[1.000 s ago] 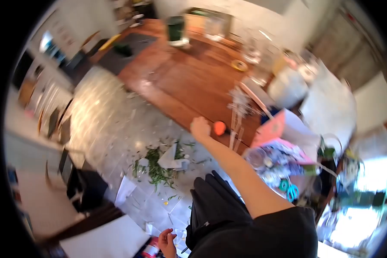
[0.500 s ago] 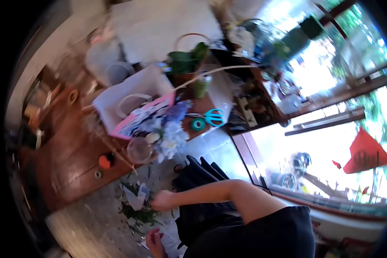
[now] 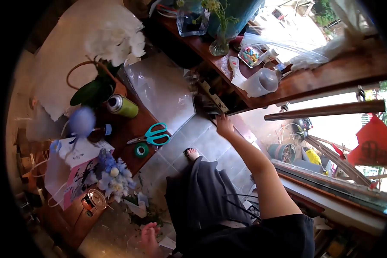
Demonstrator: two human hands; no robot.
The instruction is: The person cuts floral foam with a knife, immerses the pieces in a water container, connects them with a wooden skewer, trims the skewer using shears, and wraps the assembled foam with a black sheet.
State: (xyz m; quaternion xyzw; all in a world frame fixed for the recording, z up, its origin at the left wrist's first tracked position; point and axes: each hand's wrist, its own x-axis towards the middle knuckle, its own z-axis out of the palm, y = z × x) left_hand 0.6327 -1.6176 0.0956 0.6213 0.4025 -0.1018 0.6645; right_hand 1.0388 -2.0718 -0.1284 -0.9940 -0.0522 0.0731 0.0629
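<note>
My right hand (image 3: 224,124) is stretched out to the edge of a dark shelf compartment (image 3: 208,105) under the wooden counter. Its fingertips are at a long pale strip (image 3: 213,96) there; whether they touch it I cannot tell. Low on the left, my left hand (image 3: 149,235) hangs with loosely bent fingers and nothing visible in it. Nearest to that hand are green leaf scraps (image 3: 152,213) and a white container (image 3: 138,208) on the floor. Teal-handled scissors (image 3: 156,134) and a green tape roll (image 3: 141,150) lie on the wooden table, away from both hands.
The table also bears a green spray can (image 3: 123,106), a pink and white bag (image 3: 75,172), blue and white flowers (image 3: 116,174) and a wicker-handled basket (image 3: 119,89). On the counter stand a glass vase (image 3: 219,46) and a translucent cup (image 3: 262,81). A window ledge runs along the right.
My view has turned and shifted towards the counter. My right hand has moved from above the leaf scraps up to the shelf compartment. My left hand stays low.
</note>
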